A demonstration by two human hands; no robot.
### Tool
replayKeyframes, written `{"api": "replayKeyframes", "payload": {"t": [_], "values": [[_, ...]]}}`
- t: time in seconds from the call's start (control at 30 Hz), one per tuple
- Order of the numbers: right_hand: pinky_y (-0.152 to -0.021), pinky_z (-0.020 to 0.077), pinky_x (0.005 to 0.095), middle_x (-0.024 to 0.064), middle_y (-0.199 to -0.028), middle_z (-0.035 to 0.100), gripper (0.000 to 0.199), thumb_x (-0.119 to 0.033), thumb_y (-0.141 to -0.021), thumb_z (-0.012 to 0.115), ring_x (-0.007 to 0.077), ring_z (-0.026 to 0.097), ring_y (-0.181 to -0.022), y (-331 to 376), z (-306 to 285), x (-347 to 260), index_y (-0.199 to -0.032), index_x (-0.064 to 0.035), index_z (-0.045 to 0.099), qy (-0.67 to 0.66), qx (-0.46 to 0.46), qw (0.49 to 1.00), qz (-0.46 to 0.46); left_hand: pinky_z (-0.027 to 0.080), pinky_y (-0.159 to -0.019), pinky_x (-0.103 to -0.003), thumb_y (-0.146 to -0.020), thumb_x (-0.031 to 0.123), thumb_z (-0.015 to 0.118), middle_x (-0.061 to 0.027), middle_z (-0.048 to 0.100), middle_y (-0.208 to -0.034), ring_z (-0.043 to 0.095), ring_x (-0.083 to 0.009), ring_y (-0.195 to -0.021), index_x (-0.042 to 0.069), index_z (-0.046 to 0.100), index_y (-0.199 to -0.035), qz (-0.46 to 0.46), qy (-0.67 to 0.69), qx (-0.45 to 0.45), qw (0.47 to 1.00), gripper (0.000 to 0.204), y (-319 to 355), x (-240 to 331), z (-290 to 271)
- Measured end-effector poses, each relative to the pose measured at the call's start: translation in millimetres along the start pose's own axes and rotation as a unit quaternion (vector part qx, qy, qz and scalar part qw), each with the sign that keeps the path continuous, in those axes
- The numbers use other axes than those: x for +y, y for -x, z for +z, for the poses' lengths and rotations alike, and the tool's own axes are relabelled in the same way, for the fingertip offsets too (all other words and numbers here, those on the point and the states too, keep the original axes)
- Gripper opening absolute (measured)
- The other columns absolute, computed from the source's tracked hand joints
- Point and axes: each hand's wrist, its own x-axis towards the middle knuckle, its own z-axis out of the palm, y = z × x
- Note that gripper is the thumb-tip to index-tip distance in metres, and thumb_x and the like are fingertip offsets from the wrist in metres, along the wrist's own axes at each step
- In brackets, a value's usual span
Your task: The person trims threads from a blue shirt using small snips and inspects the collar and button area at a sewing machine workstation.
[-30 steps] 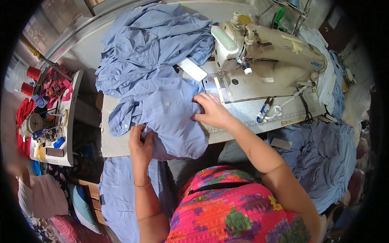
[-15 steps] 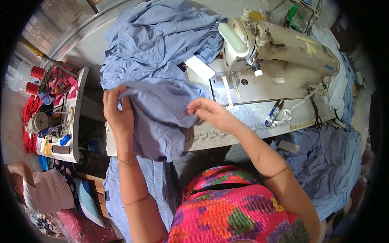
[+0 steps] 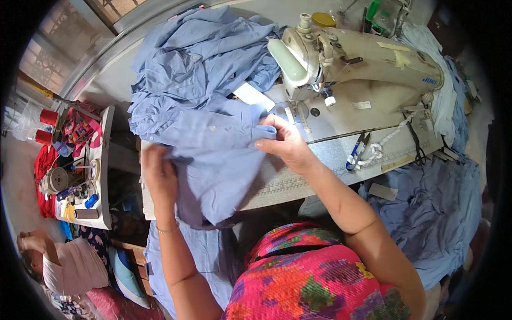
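Both hands grip a blue shirt (image 3: 213, 160) on the table (image 3: 320, 160) — left hand (image 3: 159, 178) clamped on its left edge, right hand (image 3: 285, 141) pinching its top corner. A sewing machine (image 3: 352, 58) stands just right; more blue cloth (image 3: 197, 58) is heaped behind.

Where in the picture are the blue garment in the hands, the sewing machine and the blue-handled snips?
Blue garment (image 3: 213, 160): head view, on its flat middle panel.
Sewing machine (image 3: 373, 56): head view, on the cream arm.
Blue-handled snips (image 3: 356, 152): head view, on the handles.
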Motion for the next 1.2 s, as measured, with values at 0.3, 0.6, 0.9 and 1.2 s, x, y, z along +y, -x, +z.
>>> {"api": "replayKeyframes", "payload": {"t": [0.3, 0.6, 0.9, 1.2], "values": [[-0.072, 0.0371, 0.0176, -0.0042, -0.093, 0.048, 0.025, 0.004, -0.078, 0.054, 0.0024, 0.045, -0.082, 33, -34, 4, -0.102, -0.0052, 0.054, 0.119, 0.043, 0.991, 0.033, 0.030, -0.095, -0.044, -0.063, 0.002, 0.063, -0.0093, 0.054, -0.114, 0.047, -0.0271, -0.108, 0.007, 0.060, -0.090, 0.107, 0.005, -0.104, 0.989, 0.028, 5, 108, 26], [-0.090, 0.0358, 0.0246, 0.0032, -0.112, 0.044, 0.041, -0.001, -0.079, 0.054, 0.0107, 0.043, -0.105, 47, -38, 4, -0.119, -0.0049, 0.047, 0.148, 0.063, 0.987, 0.027, 0.035, -0.087, -0.039, -0.065, 0.002, 0.065, -0.0068, 0.057, -0.094, 0.054, -0.0239, -0.094, 0.005, 0.059, -0.087, 0.152, 0.081, -0.120, 0.978, 0.023, 7, 89, 59], [-0.092, 0.0368, 0.0390, 0.0139, -0.108, 0.049, 0.036, -0.010, -0.070, 0.066, 0.0333, 0.047, -0.105, 21, 3, 3, -0.103, -0.0073, 0.052, 0.591, -0.009, 0.786, -0.178, 0.039, -0.082, -0.037, -0.068, 0.001, 0.063, -0.0075, 0.058, -0.091, 0.055, -0.0264, -0.089, 0.003, 0.059, -0.088, 0.157, 0.107, -0.070, 0.979, 0.021, 9, 89, 57], [-0.089, 0.0366, 0.0400, 0.0098, -0.099, 0.057, 0.024, 0.000, -0.067, 0.056, 0.0297, 0.052, -0.100, 1, -24, 9, -0.091, -0.0037, 0.056, 0.564, -0.075, 0.816, -0.103, 0.041, -0.078, -0.037, -0.067, 0.001, 0.064, -0.0069, 0.057, -0.091, 0.054, -0.0244, -0.084, 0.004, 0.058, -0.085, 0.178, 0.113, -0.126, 0.969, 0.020, 9, 89, 53]]}}
